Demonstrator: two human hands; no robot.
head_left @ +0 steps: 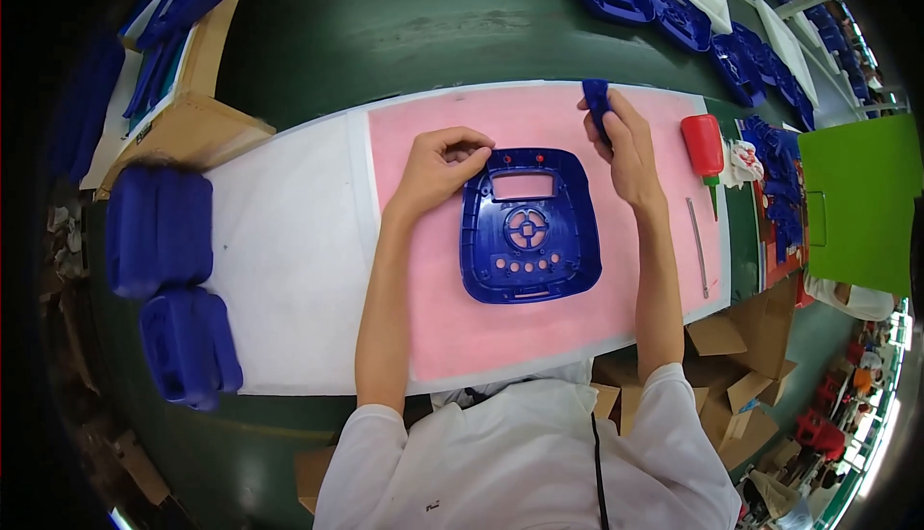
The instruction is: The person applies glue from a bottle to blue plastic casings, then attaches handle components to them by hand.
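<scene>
On the pink sheet (433,328) lies a blue plastic housing (481,260), its ribbed inside facing up, with a rectangular window, a round spoked opening and a row of small holes. Two red spots show at its far edge. My left hand (441,166) has its thumb and fingers pinched at the housing's far left corner; whether something small is between them I cannot make out. To the right, my right hand (628,150) is closed around a small dark blue plastic piece (596,99), held apart from the housing.
A red squeeze bottle (703,145) with a green tip, a crumpled white wipe (743,164) and a thin metal rod (697,246) lie at the right. Beyond are small blue parts (778,174) and a green panel (861,203). Blue housings (162,232) stack at left; cardboard boxes (751,347) stand below right.
</scene>
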